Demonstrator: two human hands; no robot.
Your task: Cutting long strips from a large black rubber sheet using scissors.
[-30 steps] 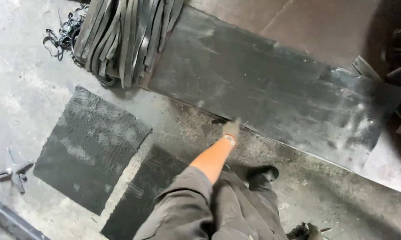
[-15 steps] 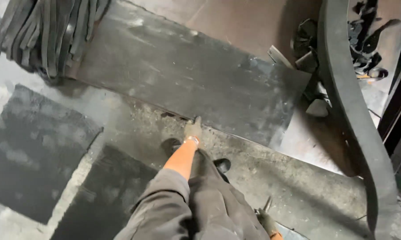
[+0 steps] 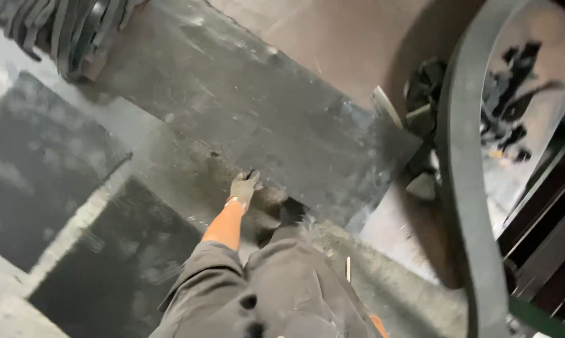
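Looking down from a person's head at a dusty concrete floor (image 3: 170, 141) in a workshop. The person's left hand (image 3: 245, 186), in a grimy glove, reaches down to the near edge of a large dark rubber sheet (image 3: 257, 119) lying flat across the middle of the scene. The hand is at that edge, fingers curled downward; whether they are clamped on the rubber or only touching it cannot be told. The right hand is hardly in view, only an orange sliver at the bottom edge, so its state cannot be told. A dark shoe (image 3: 292, 211) stands just right of the left hand, beside the sheet's edge. The sheet lies flat, with no corner visibly raised, so lifting or shifting it looks barely started. Two smaller dark mats (image 3: 38, 169) lie to the near left. A bundle of rubber strips (image 3: 70, 31) sits at the far left, and a broad rubber belt (image 3: 467, 188) curves down the right.
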